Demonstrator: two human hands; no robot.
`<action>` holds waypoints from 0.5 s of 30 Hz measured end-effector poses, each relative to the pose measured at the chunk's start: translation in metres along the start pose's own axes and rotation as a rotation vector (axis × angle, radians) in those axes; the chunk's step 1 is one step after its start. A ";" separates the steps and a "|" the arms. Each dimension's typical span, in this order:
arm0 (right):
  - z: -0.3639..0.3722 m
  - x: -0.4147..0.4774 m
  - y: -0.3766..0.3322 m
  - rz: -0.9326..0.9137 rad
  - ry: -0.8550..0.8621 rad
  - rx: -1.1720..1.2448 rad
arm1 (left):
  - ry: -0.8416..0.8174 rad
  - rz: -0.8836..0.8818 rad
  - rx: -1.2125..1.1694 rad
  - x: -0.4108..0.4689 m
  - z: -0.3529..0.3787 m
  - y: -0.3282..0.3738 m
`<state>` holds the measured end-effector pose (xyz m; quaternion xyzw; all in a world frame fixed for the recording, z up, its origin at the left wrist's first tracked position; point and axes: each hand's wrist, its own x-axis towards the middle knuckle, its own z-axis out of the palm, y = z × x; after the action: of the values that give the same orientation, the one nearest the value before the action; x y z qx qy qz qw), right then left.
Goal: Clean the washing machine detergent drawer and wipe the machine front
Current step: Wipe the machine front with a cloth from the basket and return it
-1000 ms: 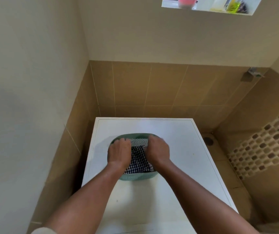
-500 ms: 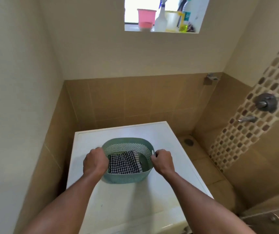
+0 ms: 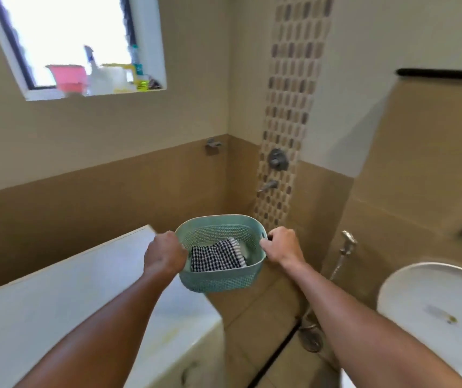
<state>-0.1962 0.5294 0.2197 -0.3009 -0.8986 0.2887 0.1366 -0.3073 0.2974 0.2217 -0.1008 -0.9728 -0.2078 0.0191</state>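
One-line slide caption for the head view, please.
Both hands, left hand and right hand, carry a green basket holding a checkered cloth beside the washing machine.

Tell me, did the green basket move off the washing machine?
Yes. The basket, gripped by the left hand and right hand, now hangs past the washing machine's right edge, over the floor.

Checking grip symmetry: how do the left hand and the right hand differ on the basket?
The left hand is a closed fist over the basket rim, knuckles up; the right hand hooks its fingers through the side handle slot. The left hand hangs above the washing machine top; the right hand is over the floor. Both hold the basket lifted, with the checked cloth inside.
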 end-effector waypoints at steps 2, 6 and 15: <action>-0.054 0.000 0.050 0.078 0.067 0.002 | -0.025 0.083 -0.010 -0.008 0.018 0.068; -0.161 -0.005 0.129 0.203 0.185 -0.020 | -0.077 0.252 -0.068 -0.032 0.037 0.198; -0.395 -0.025 0.214 0.366 0.477 -0.157 | -0.164 0.690 -0.288 -0.070 0.000 0.454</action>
<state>0.0875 0.8263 0.4038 -0.5266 -0.7917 0.1593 0.2655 -0.1460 0.6897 0.3982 -0.4404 -0.8407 -0.3150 -0.0043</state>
